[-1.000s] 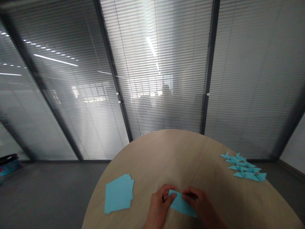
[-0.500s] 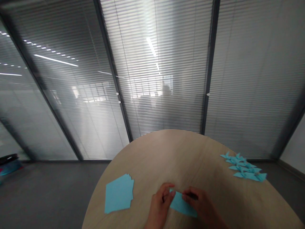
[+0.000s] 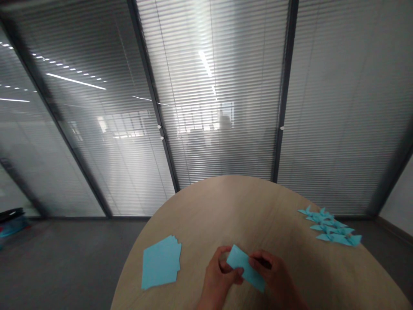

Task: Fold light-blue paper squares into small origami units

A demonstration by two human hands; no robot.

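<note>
A folded sheet of blue paper (image 3: 241,261), now a narrow rectangle, is held tilted between my two hands near the front of the table. My left hand (image 3: 221,272) grips its left lower edge, thumb in front and fingers curled behind. On the other side, my right hand (image 3: 272,269) pinches the upper right edge between thumb and fingers. The paper's lower right end is partly covered by the right hand.
To the left lies a stack of blue paper sheets (image 3: 161,263), slightly fanned. Several folded blue paper figures (image 3: 337,238) stand in rows at the right edge of the round wooden table (image 3: 226,206). Glass partitions with blinds (image 3: 219,150) rise behind it.
The folded paper has been lifted and turned, its left end now higher. My left thumb has shifted to the right onto its lower edge; my right hand keeps hold with little movement.
</note>
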